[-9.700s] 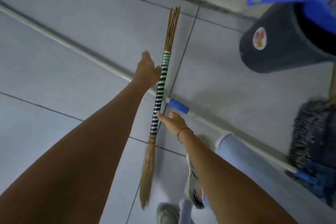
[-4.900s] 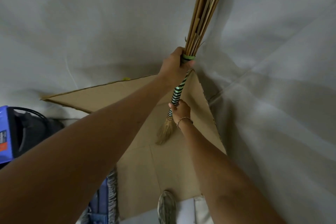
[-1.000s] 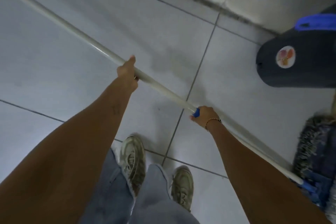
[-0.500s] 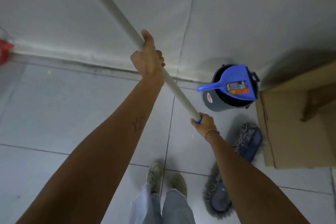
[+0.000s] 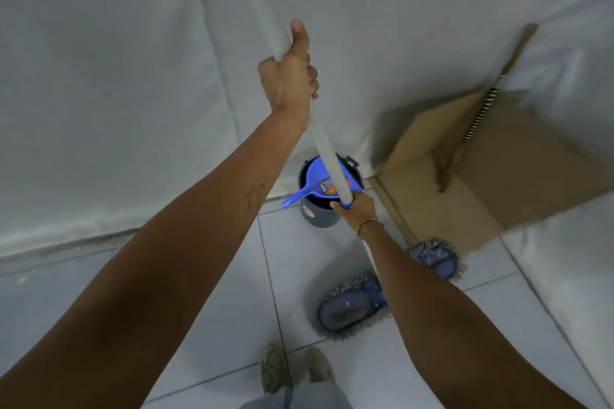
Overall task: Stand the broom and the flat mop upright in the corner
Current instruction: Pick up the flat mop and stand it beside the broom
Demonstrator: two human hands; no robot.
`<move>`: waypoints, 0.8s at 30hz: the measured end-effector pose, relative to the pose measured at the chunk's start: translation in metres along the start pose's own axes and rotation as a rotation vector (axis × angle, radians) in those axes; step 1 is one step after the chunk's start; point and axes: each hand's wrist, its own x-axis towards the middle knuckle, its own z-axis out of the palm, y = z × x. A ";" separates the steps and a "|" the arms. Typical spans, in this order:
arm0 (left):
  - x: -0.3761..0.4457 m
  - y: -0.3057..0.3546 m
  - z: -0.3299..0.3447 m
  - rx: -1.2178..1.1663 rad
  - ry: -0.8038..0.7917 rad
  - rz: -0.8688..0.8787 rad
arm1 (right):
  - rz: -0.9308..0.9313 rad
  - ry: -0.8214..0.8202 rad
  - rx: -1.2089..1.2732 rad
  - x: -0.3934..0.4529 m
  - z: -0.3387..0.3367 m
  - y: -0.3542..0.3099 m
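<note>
I hold the flat mop nearly upright by its long white handle (image 5: 324,143). My left hand (image 5: 289,76) is closed around the handle high up, thumb pointing up along it. My right hand (image 5: 355,209) grips it lower, at the blue collar. The mop's blue fringed head (image 5: 349,305) rests on the tiled floor below, partly hidden by my right forearm. The stick broom (image 5: 478,109), with its black-and-white striped grip, leans upright in the corner at the right, bristles on the cardboard.
A dark bucket (image 5: 319,216) with a blue dustpan (image 5: 319,183) in it stands against the wall behind the handle. Flattened cardboard (image 5: 518,176) lines the corner. White walls meet at the right. My shoes (image 5: 292,368) are at the bottom.
The mop handle has swung up from lying on the floor to nearly vertical in both hands. The view has turned right, bringing the corner, cardboard and leaning broom into sight.
</note>
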 end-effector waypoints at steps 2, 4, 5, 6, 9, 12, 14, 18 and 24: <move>-0.014 -0.001 0.038 0.005 -0.099 0.014 | 0.022 0.074 0.037 -0.001 -0.033 0.005; -0.031 -0.005 0.074 0.017 -0.187 0.031 | 0.039 0.148 0.053 0.000 -0.065 0.015; -0.039 -0.010 0.095 0.020 -0.230 0.037 | 0.056 0.177 0.054 0.000 -0.082 0.021; -0.046 -0.014 0.113 0.027 -0.270 0.038 | 0.072 0.194 0.061 0.001 -0.097 0.028; -0.064 -0.034 0.162 0.064 -0.369 0.035 | 0.097 0.218 0.127 0.004 -0.133 0.051; -0.084 -0.061 0.217 0.118 -0.430 0.026 | 0.119 0.220 0.177 0.009 -0.174 0.079; -0.091 -0.076 0.251 0.164 -0.459 0.028 | 0.126 0.213 0.215 0.014 -0.197 0.095; -0.109 -0.118 0.333 0.216 -0.498 0.063 | 0.155 0.240 0.257 0.035 -0.257 0.138; -0.123 -0.153 0.426 0.318 -0.506 0.119 | 0.153 0.256 0.284 0.068 -0.333 0.177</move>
